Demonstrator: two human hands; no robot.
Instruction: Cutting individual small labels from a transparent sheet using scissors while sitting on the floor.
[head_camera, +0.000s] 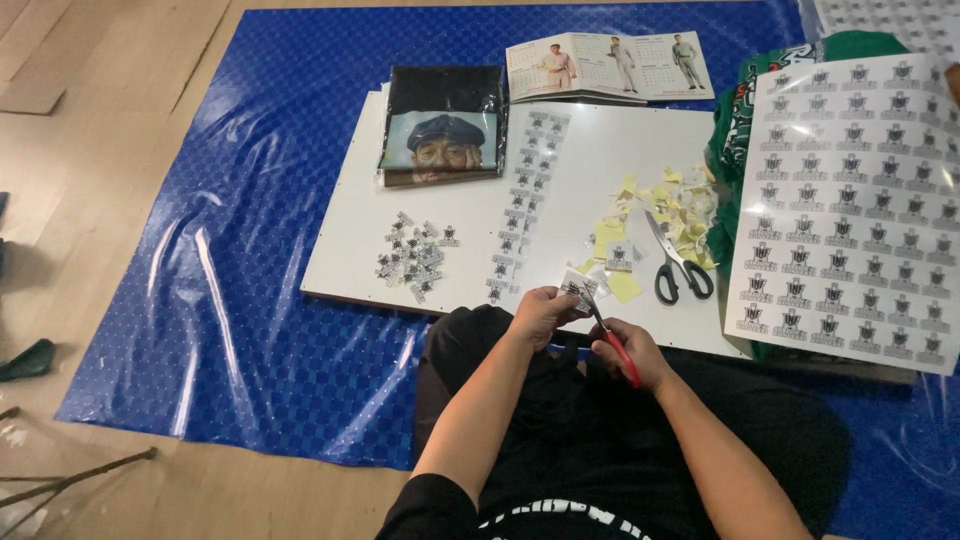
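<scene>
My left hand (540, 312) pinches a small cut sticker piece (578, 290) with a black emblem, held just above the near edge of a white board (600, 150). Red-handled scissors (612, 340) are gripped in my right hand (630, 352), their blades reaching up to the sticker piece. On the board lie a heap of small cut stickers (415, 255), a long strip of stickers (525, 195), yellow and white paper scraps (665, 215) and a second pair of scissors with black handles (675, 265).
A large sheet of emblem stickers (855, 200) lies at right over green cloth (735, 130). A bagged dark shirt with a printed portrait (442, 125) and an open booklet (608, 66) sit at the board's far side. Blue plastic sheet (260, 250) covers the wooden floor.
</scene>
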